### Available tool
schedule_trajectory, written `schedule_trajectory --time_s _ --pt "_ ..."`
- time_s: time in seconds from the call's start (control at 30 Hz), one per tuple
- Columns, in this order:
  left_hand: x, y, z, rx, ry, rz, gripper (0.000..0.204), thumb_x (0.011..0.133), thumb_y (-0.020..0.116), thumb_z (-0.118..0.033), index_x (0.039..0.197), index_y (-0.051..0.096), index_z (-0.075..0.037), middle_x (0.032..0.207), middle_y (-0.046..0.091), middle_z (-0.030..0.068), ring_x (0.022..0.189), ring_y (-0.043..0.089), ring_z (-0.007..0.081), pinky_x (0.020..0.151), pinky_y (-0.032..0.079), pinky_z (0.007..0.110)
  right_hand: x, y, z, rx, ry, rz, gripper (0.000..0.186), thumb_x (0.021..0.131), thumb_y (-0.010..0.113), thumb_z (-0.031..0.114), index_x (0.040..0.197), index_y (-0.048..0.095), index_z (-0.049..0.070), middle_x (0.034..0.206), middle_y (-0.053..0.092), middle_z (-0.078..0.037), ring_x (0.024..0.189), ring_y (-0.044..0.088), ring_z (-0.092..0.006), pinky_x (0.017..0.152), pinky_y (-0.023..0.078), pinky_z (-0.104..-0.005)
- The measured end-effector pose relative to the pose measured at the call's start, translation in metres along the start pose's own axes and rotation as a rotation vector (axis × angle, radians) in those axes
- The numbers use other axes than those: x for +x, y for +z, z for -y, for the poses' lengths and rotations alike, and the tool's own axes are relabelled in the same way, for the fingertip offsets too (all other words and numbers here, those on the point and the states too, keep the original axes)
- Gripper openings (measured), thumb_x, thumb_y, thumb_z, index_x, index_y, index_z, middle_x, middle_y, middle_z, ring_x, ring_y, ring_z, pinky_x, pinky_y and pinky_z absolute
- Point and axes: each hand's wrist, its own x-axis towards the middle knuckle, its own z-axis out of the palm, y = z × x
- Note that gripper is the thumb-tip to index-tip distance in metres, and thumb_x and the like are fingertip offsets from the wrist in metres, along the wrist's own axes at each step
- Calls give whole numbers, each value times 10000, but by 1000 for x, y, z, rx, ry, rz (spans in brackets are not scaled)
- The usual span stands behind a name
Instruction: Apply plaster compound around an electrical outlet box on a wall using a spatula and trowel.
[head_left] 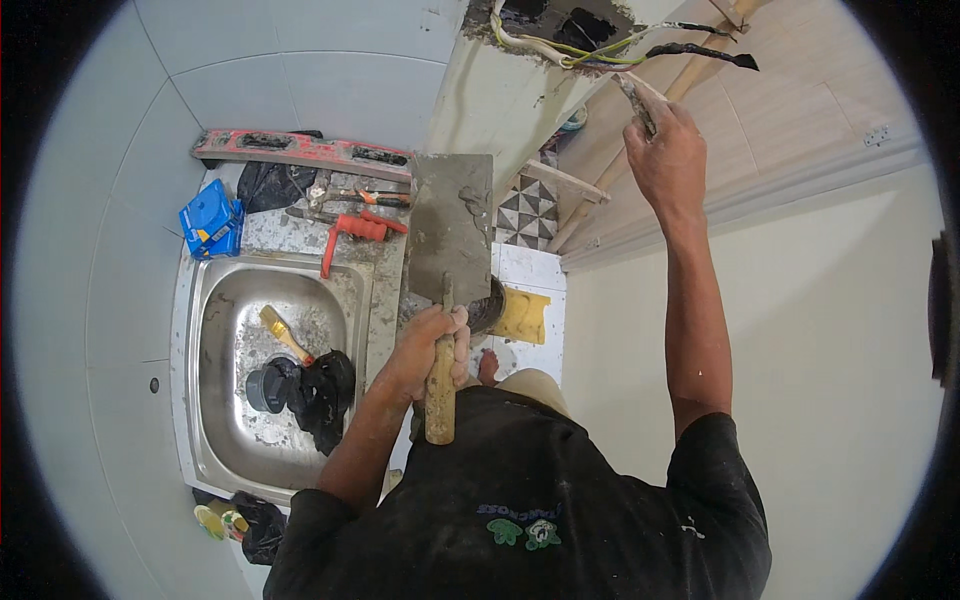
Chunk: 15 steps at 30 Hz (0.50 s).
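Observation:
My left hand (428,355) grips the wooden handle of a rectangular trowel (449,215), whose metal blade is smeared with grey mortar. My right hand (668,160) is raised at the upper right, closed on a small mortar-caked tool (637,102), perhaps a putty knife; its shape is partly hidden. Just above that tool, an opening (555,25) in the pale wall has white, yellow-green and black-taped wires (680,50) hanging out of it.
A steel sink (205,380) holds a brush (285,330) and black plastic (325,400). A red level (230,143), a blue box (208,215), red tools (355,226) and pliers lie behind it. A yellow container (525,315) stands on the floor. A wooden pole (690,70) leans at the back right.

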Motion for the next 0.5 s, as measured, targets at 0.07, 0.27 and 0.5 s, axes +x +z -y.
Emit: schedule_trajectory --time_s 0.07,0.27,0.5 --pt "-1 -2 -1 0 1 14 144 880 502 -224 850 470 -87 587 475 39 398 456 170 385 387 314 1 -1 1 -13 11 8 381 813 589 135 1192 614 123 991 610 -197 831 631 -371 743 511 -445" --pt "-4 -4 -5 23 17 6 151 877 501 -224 831 455 -89 582 471 37 395 457 178 385 384 321 2 0 2 -47 26 33 361 816 575 133 1172 620 92 995 610 -219 833 624 -391 747 508 -456" --pt "-4 -4 -10 23 -6 -24 154 883 497 -223 829 445 -89 579 468 38 398 462 176 391 390 316 8 3 1 -98 15 39 348 814 565 106 1157 623 84 900 634 -212 795 626 -374 712 506 -445"
